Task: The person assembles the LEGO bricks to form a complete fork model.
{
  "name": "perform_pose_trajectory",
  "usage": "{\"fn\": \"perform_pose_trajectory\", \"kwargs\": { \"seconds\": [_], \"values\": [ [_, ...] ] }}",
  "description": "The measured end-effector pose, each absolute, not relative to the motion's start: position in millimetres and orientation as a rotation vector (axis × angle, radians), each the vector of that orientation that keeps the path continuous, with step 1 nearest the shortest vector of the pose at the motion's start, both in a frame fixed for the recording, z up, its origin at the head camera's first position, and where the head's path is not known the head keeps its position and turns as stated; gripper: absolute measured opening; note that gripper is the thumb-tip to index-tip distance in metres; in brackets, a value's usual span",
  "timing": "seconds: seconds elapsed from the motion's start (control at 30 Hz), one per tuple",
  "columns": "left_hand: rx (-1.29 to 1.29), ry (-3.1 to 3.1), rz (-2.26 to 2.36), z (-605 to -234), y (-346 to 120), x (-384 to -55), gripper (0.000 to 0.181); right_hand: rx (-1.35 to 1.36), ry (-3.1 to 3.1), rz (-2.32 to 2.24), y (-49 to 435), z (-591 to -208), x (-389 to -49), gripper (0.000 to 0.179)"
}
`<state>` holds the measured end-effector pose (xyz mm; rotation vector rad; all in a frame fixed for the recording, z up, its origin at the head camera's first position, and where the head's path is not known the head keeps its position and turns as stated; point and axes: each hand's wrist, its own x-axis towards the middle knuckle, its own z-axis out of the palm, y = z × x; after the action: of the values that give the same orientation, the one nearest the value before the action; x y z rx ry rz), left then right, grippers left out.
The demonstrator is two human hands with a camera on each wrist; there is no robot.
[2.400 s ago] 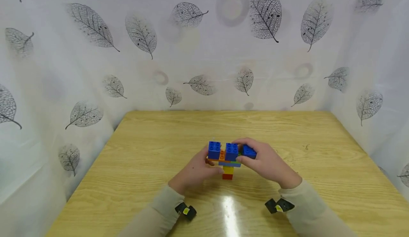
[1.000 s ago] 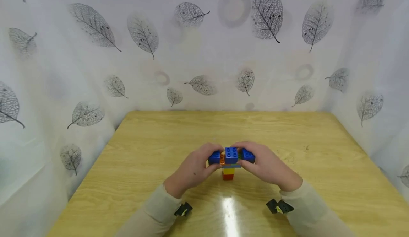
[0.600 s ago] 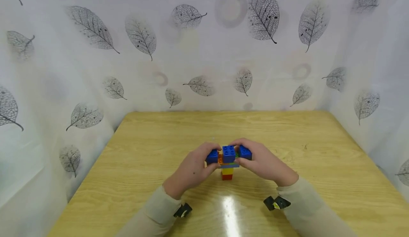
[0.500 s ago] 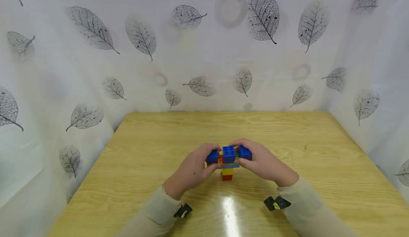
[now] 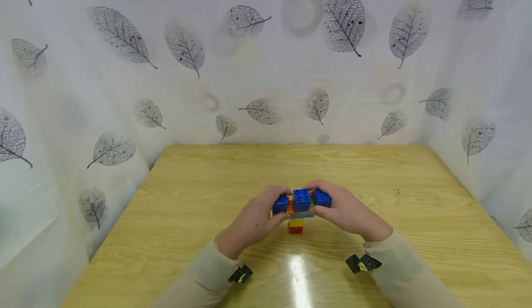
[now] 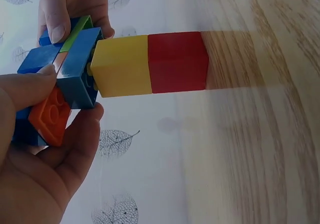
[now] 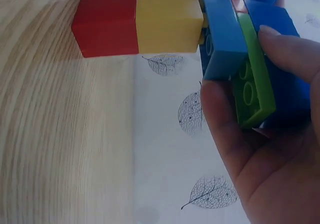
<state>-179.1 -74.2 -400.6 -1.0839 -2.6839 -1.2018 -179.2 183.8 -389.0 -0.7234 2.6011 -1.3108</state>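
Note:
A toy brick tower stands upright on the table: a red brick (image 5: 296,230) at the bottom, a yellow brick (image 5: 296,222) on it, then a light blue brick (image 7: 227,49) lying across. Above that, an orange plate (image 6: 50,115) sticks out left and a green plate (image 7: 260,94) right. Three dark blue bricks form the top row. My left hand (image 5: 254,220) holds the left blue brick (image 5: 280,204), its fingertips reaching under the light blue brick. My right hand (image 5: 348,212) grips the right blue brick (image 5: 322,198). Between them the middle blue brick (image 5: 301,200) shows its studs.
The wooden table (image 5: 199,178) reaches back to a pale curtain (image 5: 266,68) with a leaf print, which also hangs along both sides. A bright light reflection lies on the tabletop in front of the tower.
My left hand has moved up from beside the yellow brick to grip the left blue brick, which now sits lower. My right hand keeps its hold on the right blue brick.

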Motion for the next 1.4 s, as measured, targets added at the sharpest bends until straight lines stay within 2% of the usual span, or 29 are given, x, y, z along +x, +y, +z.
{"fn": "perform_pose_trajectory", "kwargs": {
  "seconds": [0.53,0.9,1.23,1.4],
  "values": [
    [-1.127,-2.672,-1.185,-404,-84,-183,0.043,-0.776,2.826,-1.079,172,-387,-169,0.041],
    [-1.077,-2.769,-1.236,-403,-84,-185,0.048,-0.783,2.702,-1.183,174,-390,-176,0.040],
    [-1.110,-2.723,-1.107,-404,-84,-186,0.060,-0.779,2.634,-1.313,181,-392,-175,0.050],
    [-1.140,-2.660,-1.109,-403,-85,-187,0.067,-0.758,2.600,-1.376,185,-390,-176,0.044]
  ]
}}
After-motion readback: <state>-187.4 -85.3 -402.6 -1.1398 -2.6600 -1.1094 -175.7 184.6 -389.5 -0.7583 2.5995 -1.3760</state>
